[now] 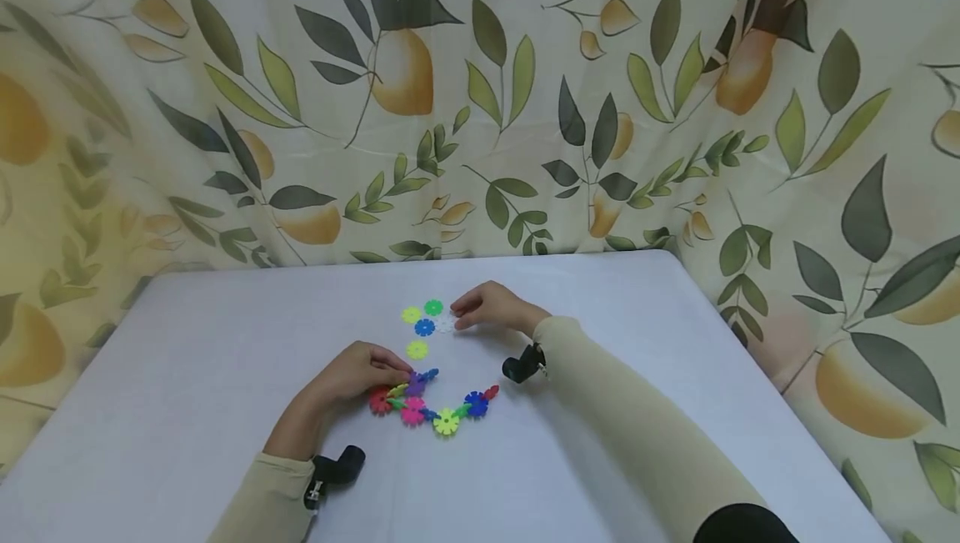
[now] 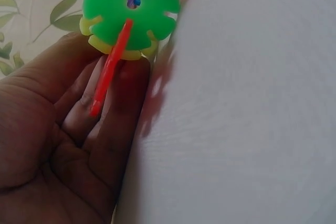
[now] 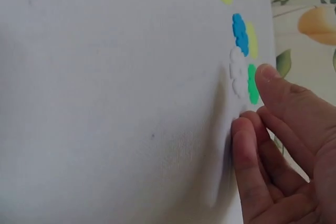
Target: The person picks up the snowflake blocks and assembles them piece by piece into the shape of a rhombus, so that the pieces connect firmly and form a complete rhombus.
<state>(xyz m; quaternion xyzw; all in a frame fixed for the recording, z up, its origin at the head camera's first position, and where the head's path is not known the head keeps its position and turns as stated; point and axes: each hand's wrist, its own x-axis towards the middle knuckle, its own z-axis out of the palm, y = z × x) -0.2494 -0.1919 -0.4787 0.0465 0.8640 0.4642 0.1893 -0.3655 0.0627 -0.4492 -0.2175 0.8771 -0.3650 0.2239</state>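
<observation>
A chain of interlocked, notched plastic snowflake discs (image 1: 446, 421) curves across the table in several colours. My left hand (image 1: 360, 374) pinches its left end near a purple disc (image 1: 416, 384). In the left wrist view, a green disc (image 2: 131, 11) and a red disc (image 2: 111, 72) seen edge-on stand before the fingers; the fingertips are partly hidden behind them. My right hand (image 1: 498, 309) hovers beside a white disc (image 1: 446, 323), thumb and fingers apart. The right wrist view shows that white disc (image 3: 238, 72) just beyond the fingertips, with nothing between them.
Loose discs lie near the right hand: a green one (image 1: 433, 308), a blue one (image 1: 424, 327), a yellow one (image 1: 411, 315) and another yellow one (image 1: 417, 349). The white table (image 1: 225, 334) ends at a fruit-patterned curtain (image 1: 495, 109) behind and on both sides.
</observation>
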